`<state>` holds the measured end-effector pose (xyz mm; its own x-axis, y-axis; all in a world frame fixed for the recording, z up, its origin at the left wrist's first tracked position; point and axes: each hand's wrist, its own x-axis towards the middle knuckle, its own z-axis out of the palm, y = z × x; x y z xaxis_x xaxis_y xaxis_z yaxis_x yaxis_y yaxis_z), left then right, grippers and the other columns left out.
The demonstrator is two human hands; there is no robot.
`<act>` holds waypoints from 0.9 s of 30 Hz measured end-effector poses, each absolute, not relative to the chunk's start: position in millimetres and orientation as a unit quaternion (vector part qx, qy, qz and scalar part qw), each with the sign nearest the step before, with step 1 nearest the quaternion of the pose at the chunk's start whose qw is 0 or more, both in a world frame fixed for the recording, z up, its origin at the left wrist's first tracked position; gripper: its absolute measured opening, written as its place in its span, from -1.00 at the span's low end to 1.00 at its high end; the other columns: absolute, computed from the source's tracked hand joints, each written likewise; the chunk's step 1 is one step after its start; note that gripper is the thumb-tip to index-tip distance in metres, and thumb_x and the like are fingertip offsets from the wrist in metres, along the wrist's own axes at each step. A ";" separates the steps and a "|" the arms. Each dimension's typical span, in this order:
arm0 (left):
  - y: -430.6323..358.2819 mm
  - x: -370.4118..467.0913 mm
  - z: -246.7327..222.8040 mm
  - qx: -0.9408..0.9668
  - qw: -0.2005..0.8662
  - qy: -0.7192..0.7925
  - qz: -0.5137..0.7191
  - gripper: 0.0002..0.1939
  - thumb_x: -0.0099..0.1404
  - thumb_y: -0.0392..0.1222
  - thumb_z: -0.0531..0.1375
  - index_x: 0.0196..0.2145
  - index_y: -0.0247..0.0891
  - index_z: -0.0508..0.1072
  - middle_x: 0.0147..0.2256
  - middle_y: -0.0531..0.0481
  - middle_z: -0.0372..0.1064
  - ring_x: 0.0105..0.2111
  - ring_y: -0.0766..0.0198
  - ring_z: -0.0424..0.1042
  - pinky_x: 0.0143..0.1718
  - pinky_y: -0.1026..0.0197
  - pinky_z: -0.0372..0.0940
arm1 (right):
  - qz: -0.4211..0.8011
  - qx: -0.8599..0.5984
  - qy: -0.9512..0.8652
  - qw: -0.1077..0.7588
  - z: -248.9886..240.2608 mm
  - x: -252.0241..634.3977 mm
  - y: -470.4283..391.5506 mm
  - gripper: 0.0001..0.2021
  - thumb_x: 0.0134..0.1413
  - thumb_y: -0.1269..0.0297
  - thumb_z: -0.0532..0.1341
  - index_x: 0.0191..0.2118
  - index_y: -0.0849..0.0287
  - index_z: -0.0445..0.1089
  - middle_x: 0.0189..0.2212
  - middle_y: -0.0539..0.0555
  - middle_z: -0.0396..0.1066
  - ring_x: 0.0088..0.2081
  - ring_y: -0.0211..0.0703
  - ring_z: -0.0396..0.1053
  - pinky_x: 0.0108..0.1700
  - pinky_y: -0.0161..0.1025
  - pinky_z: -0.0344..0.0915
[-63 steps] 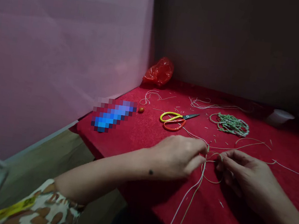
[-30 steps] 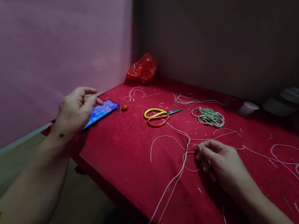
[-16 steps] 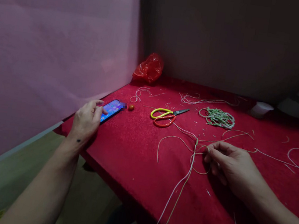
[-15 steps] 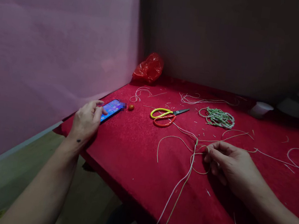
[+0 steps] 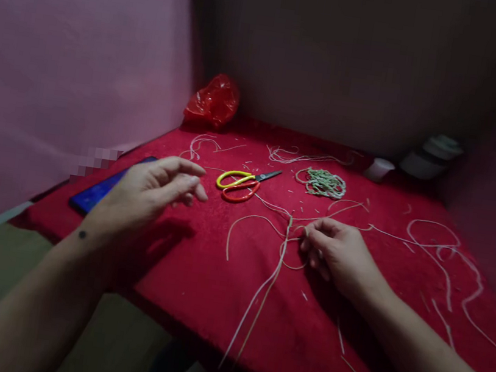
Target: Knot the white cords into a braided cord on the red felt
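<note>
My right hand (image 5: pixel 331 247) pinches a thin greenish cord (image 5: pixel 292 267) between thumb and fingertips. That cord loops beside a small knot (image 5: pixel 290 221), from which pale strands (image 5: pixel 254 301) trail toward the table's front edge and others spread sideways. Over the table's left part, my left hand (image 5: pixel 159 189) is raised with fingers loosely apart, holding nothing. Partly behind its wrist lies a phone (image 5: pixel 94 192) with a blue screen. Scissors (image 5: pixel 245 186) with one yellow and one red handle rest between the hands, blades pointing away to the right.
A red plastic bag (image 5: pixel 214 101) sits at the back left corner. Behind the knot lies a green and white braided cord bundle (image 5: pixel 326 183). A white cup (image 5: pixel 378 169) and a pale container (image 5: pixel 433 156) stand farther back. Loose cords (image 5: pixel 434 237) and clippings litter the red cloth (image 5: pixel 189 276).
My left hand has left the phone and moved right, toward the scissors. The phone's screen has dimmed. My right hand keeps its pinch on the cord. The view has turned slightly right.
</note>
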<state>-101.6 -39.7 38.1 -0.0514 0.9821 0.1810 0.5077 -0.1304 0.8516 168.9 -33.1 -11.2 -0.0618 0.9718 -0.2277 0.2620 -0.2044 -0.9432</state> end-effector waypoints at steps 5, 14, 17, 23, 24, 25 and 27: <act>-36.5 -35.4 30.6 0.706 0.469 0.506 0.161 -0.72 0.18 0.00 0.07 -0.27 -0.26 0.32 -0.48 0.03 0.39 -0.58 0.36 0.34 -0.55 0.28 0.23 | 0.518 -0.570 -0.521 0.367 -9.7 169.6 -32.2 -0.83 -0.03 0.28 0.11 -0.55 0.21 0.23 -0.80 -0.10 0.21 -0.83 -0.45 0.03 -0.83 -0.48 -0.09; -34.5 3.0 18.6 0.879 0.120 0.455 -0.076 -0.60 0.13 0.16 0.07 -0.37 -0.27 0.36 -0.46 -0.13 0.38 -0.43 0.10 0.38 -0.47 0.18 0.17 | 0.534 -0.538 -0.510 0.408 -15.8 176.6 -30.4 -0.82 -0.03 0.22 0.14 -0.51 0.22 0.26 -0.71 -0.04 0.32 -0.80 -0.43 0.08 -0.82 -0.46 -0.06; -35.1 0.2 15.8 0.887 0.140 0.432 -0.080 -0.70 0.24 0.00 -0.03 -0.41 -0.24 0.35 -0.49 -0.08 0.37 -0.47 0.17 0.37 -0.48 0.21 0.15 | 0.509 -0.554 -0.502 0.427 -14.5 180.2 -26.8 -0.83 -0.05 0.24 0.15 -0.52 0.21 0.25 -0.67 -0.03 0.34 -0.78 -0.42 0.11 -0.81 -0.45 -0.05; -36.4 -0.2 12.8 0.886 0.115 0.441 -0.086 -0.72 0.26 -0.09 -0.08 -0.38 -0.25 0.34 -0.45 -0.11 0.37 -0.43 0.16 0.38 -0.44 0.18 0.17 | 0.463 -0.590 -0.428 0.504 -6.1 198.2 -14.2 -0.91 -0.13 0.39 0.18 -0.55 0.23 0.25 -0.71 -0.03 0.27 -0.75 -0.41 0.13 -0.77 -0.45 -0.03; -36.5 0.6 13.1 0.885 0.113 0.442 -0.090 -0.72 0.26 -0.10 -0.09 -0.37 -0.26 0.34 -0.45 -0.12 0.37 -0.42 0.15 0.38 -0.44 0.18 0.18 | 0.468 -0.583 -0.398 0.532 -4.3 202.5 -11.4 -0.93 -0.14 0.42 0.17 -0.55 0.23 0.25 -0.67 0.00 0.30 -0.73 -0.41 0.15 -0.76 -0.46 -0.02; -36.7 1.5 13.7 0.885 0.110 0.442 -0.095 -0.72 0.25 -0.10 -0.09 -0.36 -0.26 0.34 -0.45 -0.12 0.37 -0.42 0.15 0.38 -0.44 0.17 0.18 | 0.479 -0.572 -0.362 0.560 -2.6 207.3 -8.3 -0.94 -0.15 0.46 0.15 -0.54 0.24 0.24 -0.61 0.03 0.32 -0.70 -0.41 0.18 -0.75 -0.46 -0.01; -36.9 2.8 14.7 0.885 0.105 0.442 -0.102 -0.73 0.25 -0.11 -0.09 -0.34 -0.26 0.34 -0.44 -0.14 0.38 -0.42 0.13 0.38 -0.46 0.17 0.17 | 0.512 -0.549 -0.293 0.593 0.0 218.4 -1.7 -0.93 -0.16 0.51 0.11 -0.54 0.24 0.22 -0.54 0.06 0.33 -0.65 -0.43 0.18 -0.74 -0.48 -0.01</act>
<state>2.8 -36.9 14.7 0.5889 0.7606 -0.2732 0.8034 -0.5876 0.0958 218.4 -1.7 0.0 0.3054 0.9278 -0.2144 -0.2852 -0.1257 -0.9502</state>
